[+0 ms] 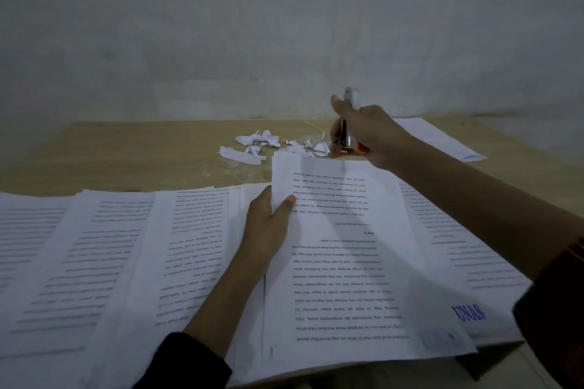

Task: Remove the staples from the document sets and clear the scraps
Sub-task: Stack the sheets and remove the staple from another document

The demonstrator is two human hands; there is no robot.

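Head camera shows the right hand (369, 133) closed around a metal and orange stapler-type tool (345, 136), thumb raised along its upper end, the tool standing nearly upright with its lower end just beyond the far edge of the document set (341, 256). The left hand (267, 230) is partly closed in a pinch on that set's left edge, thumb on top of the page and the other fingers underneath, lifting the far end off the sheets below. Just past the right hand's fingers, a little to its left, lies the pile of torn paper scraps (268, 144) on the wooden table (142, 151). Whether a staple is still in the top corner cannot be made out. To do this step well, I judge the left hand should flatten and steady the corner nearest the tool so the page does not flex, and the tool's tip should slide under the staple's crown rather than drag the paper, since the scraps suggest corners tear easily. Outward from the left hand, more printed sheets (110, 246) lie spread in overlapping rows; beyond the right forearm another sheet (442, 139) rests near the wall.
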